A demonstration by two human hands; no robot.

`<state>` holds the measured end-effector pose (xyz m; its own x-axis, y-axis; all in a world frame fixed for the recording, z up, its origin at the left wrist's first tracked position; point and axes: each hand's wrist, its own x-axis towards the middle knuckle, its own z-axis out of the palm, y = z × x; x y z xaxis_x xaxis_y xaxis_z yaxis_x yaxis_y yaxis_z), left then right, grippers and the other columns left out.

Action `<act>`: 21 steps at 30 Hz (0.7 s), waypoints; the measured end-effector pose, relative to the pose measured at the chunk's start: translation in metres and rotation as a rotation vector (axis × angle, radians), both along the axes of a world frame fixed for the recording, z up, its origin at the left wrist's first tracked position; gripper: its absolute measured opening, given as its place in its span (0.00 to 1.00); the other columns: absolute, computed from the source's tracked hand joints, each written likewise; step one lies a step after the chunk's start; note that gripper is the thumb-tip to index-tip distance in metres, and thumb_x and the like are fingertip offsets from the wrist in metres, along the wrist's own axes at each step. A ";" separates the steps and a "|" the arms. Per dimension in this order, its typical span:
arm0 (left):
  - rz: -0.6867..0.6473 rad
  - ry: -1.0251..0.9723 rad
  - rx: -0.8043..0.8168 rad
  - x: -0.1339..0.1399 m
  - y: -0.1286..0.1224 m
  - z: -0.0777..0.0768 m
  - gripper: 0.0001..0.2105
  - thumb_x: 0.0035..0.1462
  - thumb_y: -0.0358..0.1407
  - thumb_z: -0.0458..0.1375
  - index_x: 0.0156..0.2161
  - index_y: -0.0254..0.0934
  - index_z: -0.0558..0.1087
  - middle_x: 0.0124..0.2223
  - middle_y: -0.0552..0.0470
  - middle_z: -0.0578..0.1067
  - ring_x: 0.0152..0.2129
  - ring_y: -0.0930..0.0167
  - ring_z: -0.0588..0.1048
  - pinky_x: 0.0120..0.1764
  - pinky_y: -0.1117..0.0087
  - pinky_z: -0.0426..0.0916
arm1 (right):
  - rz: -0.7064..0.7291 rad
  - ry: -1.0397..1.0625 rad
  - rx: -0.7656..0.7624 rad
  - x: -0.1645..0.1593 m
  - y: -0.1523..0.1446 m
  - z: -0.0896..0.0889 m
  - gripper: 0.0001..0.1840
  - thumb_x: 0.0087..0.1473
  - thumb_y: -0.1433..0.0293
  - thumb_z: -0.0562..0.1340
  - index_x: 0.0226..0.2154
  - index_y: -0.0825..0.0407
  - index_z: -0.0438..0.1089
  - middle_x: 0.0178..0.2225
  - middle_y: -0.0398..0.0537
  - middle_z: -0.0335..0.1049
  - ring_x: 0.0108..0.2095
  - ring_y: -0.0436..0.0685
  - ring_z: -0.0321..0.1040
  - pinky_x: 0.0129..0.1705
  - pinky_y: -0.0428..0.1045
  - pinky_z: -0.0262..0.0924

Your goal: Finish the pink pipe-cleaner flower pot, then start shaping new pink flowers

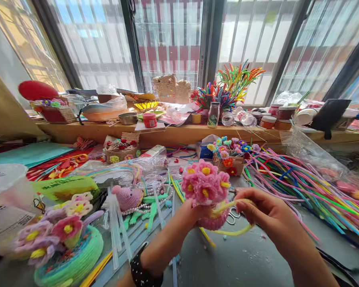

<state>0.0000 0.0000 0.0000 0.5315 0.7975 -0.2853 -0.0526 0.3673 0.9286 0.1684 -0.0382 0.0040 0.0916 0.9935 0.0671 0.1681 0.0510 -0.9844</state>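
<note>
My left hand (192, 214) is closed around the stem area of a pink pipe-cleaner flower bouquet (206, 179), whose blooms have yellow centres. Below the blooms is a rounded pink fuzzy base (214, 222). Between the thumb and fingers of my right hand (259, 207) is a yellow pipe cleaner (236, 232). It loops from the bouquet's middle out to my right fingers and back beneath. Behind the bouquet, partly hidden, lie scissors (231, 217) on the grey table.
Loose coloured pipe cleaners (287, 187) spread over the right side. Glue sticks (115, 227), a pink knitted piece (130, 197) and a green pot with flowers (74, 259) are on the left. A flower basket (231, 163) stands behind. Jars and a glass bottle (213, 115) line the sill.
</note>
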 end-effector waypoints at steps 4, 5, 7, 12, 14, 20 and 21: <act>0.005 -0.009 0.021 0.000 0.008 -0.016 0.26 0.37 0.41 0.63 0.45 0.37 0.71 0.48 0.47 0.73 0.49 0.57 0.66 0.50 0.60 0.60 | 0.020 -0.019 -0.008 -0.001 0.004 -0.002 0.16 0.44 0.55 0.61 0.25 0.53 0.68 0.19 0.40 0.61 0.20 0.47 0.52 0.21 0.43 0.48; 0.005 -0.012 0.040 0.000 0.008 -0.018 0.25 0.38 0.41 0.63 0.45 0.37 0.71 0.47 0.47 0.73 0.48 0.57 0.67 0.49 0.60 0.60 | 0.015 -0.018 -0.006 -0.002 0.005 -0.003 0.17 0.44 0.55 0.61 0.25 0.53 0.68 0.20 0.41 0.61 0.20 0.47 0.53 0.21 0.43 0.48; -0.003 -0.013 0.064 0.000 0.008 -0.019 0.23 0.41 0.42 0.62 0.45 0.37 0.71 0.46 0.48 0.74 0.47 0.58 0.68 0.49 0.60 0.60 | -0.015 -0.009 0.011 -0.004 0.006 -0.005 0.17 0.44 0.56 0.61 0.26 0.53 0.68 0.22 0.42 0.63 0.22 0.48 0.56 0.22 0.43 0.52; -0.017 0.038 0.072 -0.002 0.001 -0.008 0.22 0.45 0.40 0.59 0.48 0.40 0.70 0.46 0.51 0.74 0.48 0.60 0.67 0.49 0.60 0.60 | -0.090 -0.037 0.056 -0.006 0.006 -0.008 0.16 0.43 0.57 0.62 0.25 0.53 0.69 0.23 0.44 0.67 0.25 0.50 0.61 0.26 0.43 0.56; -0.025 0.058 0.089 -0.002 0.001 -0.008 0.21 0.45 0.41 0.59 0.48 0.41 0.70 0.47 0.51 0.74 0.49 0.60 0.66 0.50 0.60 0.59 | -0.090 -0.045 0.055 -0.006 0.006 -0.008 0.15 0.42 0.57 0.63 0.25 0.52 0.69 0.23 0.43 0.67 0.24 0.49 0.61 0.26 0.43 0.56; -0.080 -0.002 0.120 0.000 0.014 -0.032 0.22 0.42 0.40 0.62 0.45 0.37 0.71 0.45 0.49 0.74 0.47 0.58 0.67 0.49 0.58 0.59 | -0.062 -0.082 0.070 -0.003 0.006 -0.007 0.15 0.42 0.57 0.63 0.25 0.53 0.69 0.23 0.43 0.67 0.25 0.50 0.63 0.26 0.43 0.57; -0.078 -0.010 0.102 -0.001 0.016 -0.035 0.23 0.41 0.40 0.62 0.46 0.37 0.71 0.45 0.48 0.74 0.47 0.58 0.67 0.48 0.59 0.60 | -0.054 -0.094 0.067 -0.002 0.006 -0.007 0.15 0.42 0.57 0.63 0.25 0.53 0.69 0.23 0.43 0.67 0.24 0.50 0.62 0.25 0.43 0.57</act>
<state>-0.0011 0.0159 -0.0352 0.5954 0.7783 -0.1993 -0.0373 0.2746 0.9608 0.1665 -0.0324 -0.0029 0.1352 0.9802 0.1443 0.2635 0.1048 -0.9590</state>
